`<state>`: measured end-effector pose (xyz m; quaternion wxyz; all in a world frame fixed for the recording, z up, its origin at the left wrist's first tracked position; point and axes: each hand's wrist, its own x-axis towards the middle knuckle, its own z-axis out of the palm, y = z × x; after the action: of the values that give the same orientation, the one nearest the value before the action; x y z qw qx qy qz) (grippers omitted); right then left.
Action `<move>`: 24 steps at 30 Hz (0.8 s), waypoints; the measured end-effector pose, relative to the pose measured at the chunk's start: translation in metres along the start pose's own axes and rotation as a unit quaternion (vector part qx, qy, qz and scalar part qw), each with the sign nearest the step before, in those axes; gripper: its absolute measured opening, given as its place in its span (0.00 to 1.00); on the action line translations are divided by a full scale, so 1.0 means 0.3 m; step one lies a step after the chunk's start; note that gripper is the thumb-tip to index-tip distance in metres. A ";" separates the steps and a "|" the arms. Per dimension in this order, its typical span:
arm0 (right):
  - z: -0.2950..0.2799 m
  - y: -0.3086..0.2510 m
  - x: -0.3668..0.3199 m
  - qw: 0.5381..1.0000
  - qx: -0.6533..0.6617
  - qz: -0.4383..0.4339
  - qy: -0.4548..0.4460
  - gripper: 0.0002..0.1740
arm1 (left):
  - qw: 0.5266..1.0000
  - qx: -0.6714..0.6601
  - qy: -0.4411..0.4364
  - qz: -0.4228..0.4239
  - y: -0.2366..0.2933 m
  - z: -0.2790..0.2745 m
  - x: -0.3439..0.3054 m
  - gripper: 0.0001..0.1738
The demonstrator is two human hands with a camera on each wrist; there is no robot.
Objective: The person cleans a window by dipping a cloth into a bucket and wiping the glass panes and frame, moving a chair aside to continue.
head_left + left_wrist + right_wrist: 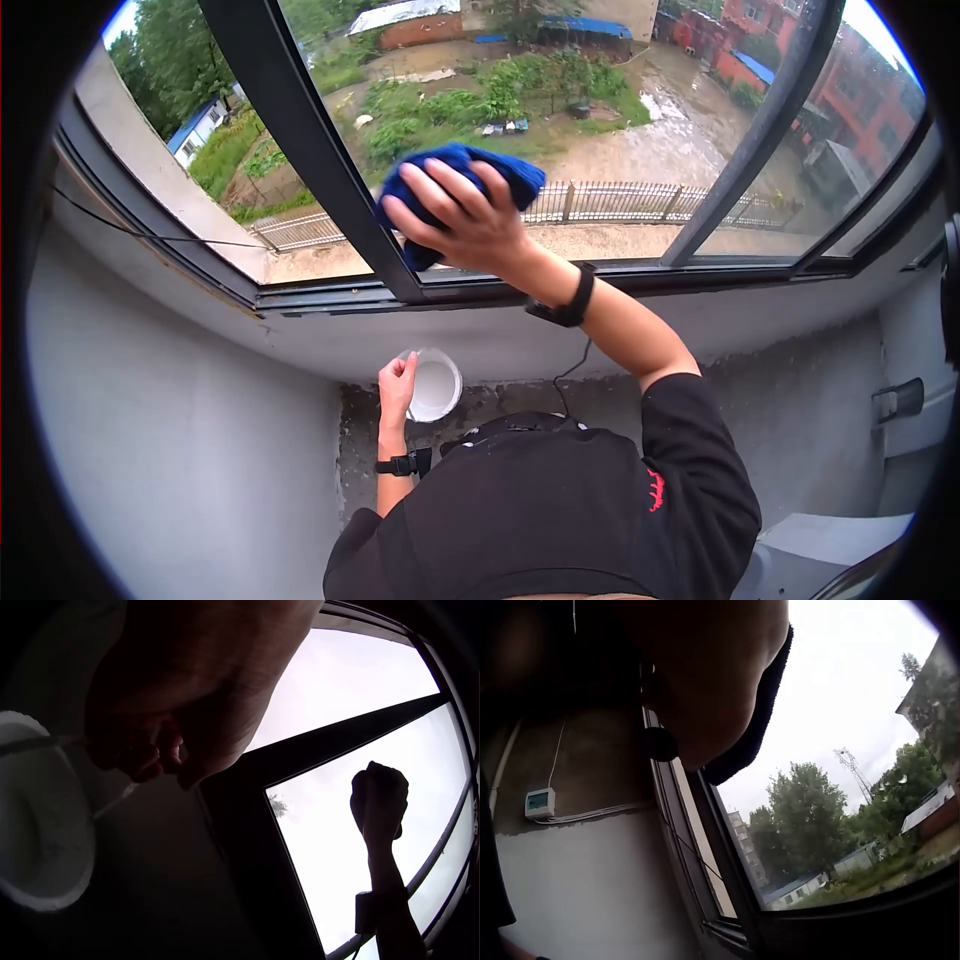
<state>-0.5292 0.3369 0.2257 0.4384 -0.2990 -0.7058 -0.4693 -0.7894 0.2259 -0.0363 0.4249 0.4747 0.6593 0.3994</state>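
Head view, blue cloth [518,177] beneath right hand [462,215], gripped at windowpane [600,150]; left hand [397,385] holding bucket [437,385]

Hand: the bare right hand [712,682], deep in shadow at upper centre; its fingers cannot be made out
Cloth: a dark, fuzzy-edged fabric cloth [742,759], showing along the hand's outer side
Window: a black-framed glass window [795,930], its lower corner beneath the cloth
Cable: a thin dark cable [692,852] slanting across the frame's left part
Outside: a leafy green tree [806,817], a grey lattice tower [853,774]
Wall box: a small white box with a teal front [540,803], above pale grey wall paint [592,877]
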 end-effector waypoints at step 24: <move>-0.757 1.075 -0.719 0.764 -0.254 0.554 0.210 0.30 | 0.999 0.042 -0.011 -0.032 0.024 0.157 -0.068 0.28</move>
<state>-0.0895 0.2473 0.2005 0.6676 -0.6321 -0.1625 -0.3582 -0.7394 0.2136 -0.0410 0.4239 0.4755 0.6856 0.3525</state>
